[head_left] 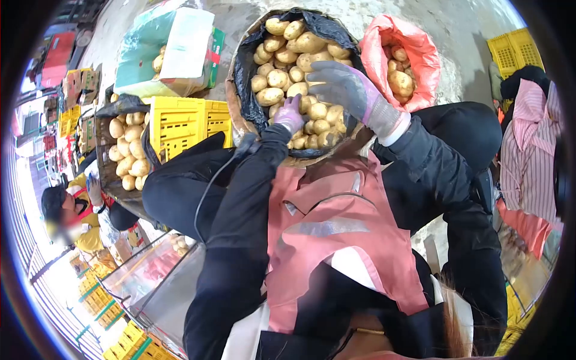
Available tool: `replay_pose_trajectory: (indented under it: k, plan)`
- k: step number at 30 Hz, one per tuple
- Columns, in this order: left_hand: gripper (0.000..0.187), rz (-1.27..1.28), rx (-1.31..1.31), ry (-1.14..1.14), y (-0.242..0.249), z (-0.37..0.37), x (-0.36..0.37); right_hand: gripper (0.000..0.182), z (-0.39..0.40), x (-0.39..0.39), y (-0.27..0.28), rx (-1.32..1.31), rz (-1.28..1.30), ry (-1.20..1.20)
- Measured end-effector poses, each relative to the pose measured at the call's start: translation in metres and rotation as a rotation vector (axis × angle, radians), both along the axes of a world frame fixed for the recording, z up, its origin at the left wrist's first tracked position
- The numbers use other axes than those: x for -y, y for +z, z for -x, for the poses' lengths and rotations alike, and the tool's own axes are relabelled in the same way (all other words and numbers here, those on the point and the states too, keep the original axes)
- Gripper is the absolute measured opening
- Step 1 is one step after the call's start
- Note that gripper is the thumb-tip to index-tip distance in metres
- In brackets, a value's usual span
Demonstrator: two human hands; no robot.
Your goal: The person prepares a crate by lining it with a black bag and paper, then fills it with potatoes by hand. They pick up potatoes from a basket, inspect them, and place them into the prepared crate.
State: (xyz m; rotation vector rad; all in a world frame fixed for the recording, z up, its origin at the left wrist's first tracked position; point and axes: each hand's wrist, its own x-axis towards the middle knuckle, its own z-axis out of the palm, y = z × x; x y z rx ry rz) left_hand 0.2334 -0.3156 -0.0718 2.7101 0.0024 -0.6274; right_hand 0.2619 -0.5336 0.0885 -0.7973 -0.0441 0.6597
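A round basket (pixel 234 116) lined with black plastic holds several pale potatoes (pixel 271 96). My left hand (pixel 290 115), in a purple and grey glove, rests on potatoes near the basket's middle; its fingers are partly bent, and whether they grip one I cannot tell. My right hand (pixel 348 90), gloved alike, is over the basket's right side with its fingers stretched out to the left and nothing seen in it. Right of the basket stands an open pink sack (pixel 430 69) with potatoes inside.
A yellow crate (pixel 176 125) and another basket (pixel 108 176) of potatoes stand on the left. Behind them is a green-and-white box (pixel 135 69). A co-worker (pixel 90 222) is at the far left, another person in striped clothing (pixel 528 150) at the right.
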Motion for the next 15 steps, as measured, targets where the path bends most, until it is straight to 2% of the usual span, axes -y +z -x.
replay_pose_trajectory:
  k: [2, 3, 4, 6, 7, 8, 10, 11, 12, 14, 15]
  plan:
    - [0.074, 0.011, 0.085, 0.149, -0.013, -0.009, 0.013, 0.035, -0.014, 0.008, 0.004, -0.046, 0.202, 0.001]
    - [0.072, 0.042, 0.028, 0.178, -0.018, -0.014, 0.01, 0.047, -0.019, 0.017, 0.003, -0.086, 0.189, 0.071]
    - [0.069, 0.023, 0.017, 0.189, -0.03, -0.022, 0.005, 0.047, -0.022, 0.022, -0.005, -0.091, 0.192, 0.065]
    - [0.065, 0.367, -0.182, 0.401, -0.022, -0.036, -0.01, 0.048, -0.024, 0.026, -0.035, 0.124, 0.406, -0.015]
    - [0.062, 0.709, -0.327, 0.579, 0.016, -0.038, -0.007, 0.051, -0.022, 0.031, -0.057, 0.127, 0.331, -0.069]
    - [0.056, 0.739, -0.389, 0.537, 0.045, -0.041, -0.008, 0.051, -0.02, 0.027, -0.047, 0.121, 0.326, -0.073]
    - [0.047, 1.027, -0.476, 0.542, 0.099, -0.037, -0.008, 0.051, -0.012, 0.015, -0.014, -0.368, 0.513, -0.115]
    - [0.041, 1.085, -0.181, 0.018, 0.099, -0.034, -0.016, 0.057, -0.013, 0.014, -0.039, -0.43, 0.425, -0.061]
    - [0.041, 1.084, -0.179, 0.018, 0.093, -0.035, -0.016, 0.057, -0.011, 0.012, -0.044, -0.428, 0.423, -0.06]
    - [0.054, 0.645, -0.195, 0.068, 0.057, -0.039, -0.021, 0.066, -0.005, 0.006, -0.044, -0.237, 0.291, -0.02]
    - [0.058, 0.308, -0.207, -0.15, 0.012, -0.037, -0.033, 0.074, -0.01, 0.009, -0.055, -0.293, 0.127, 0.013]
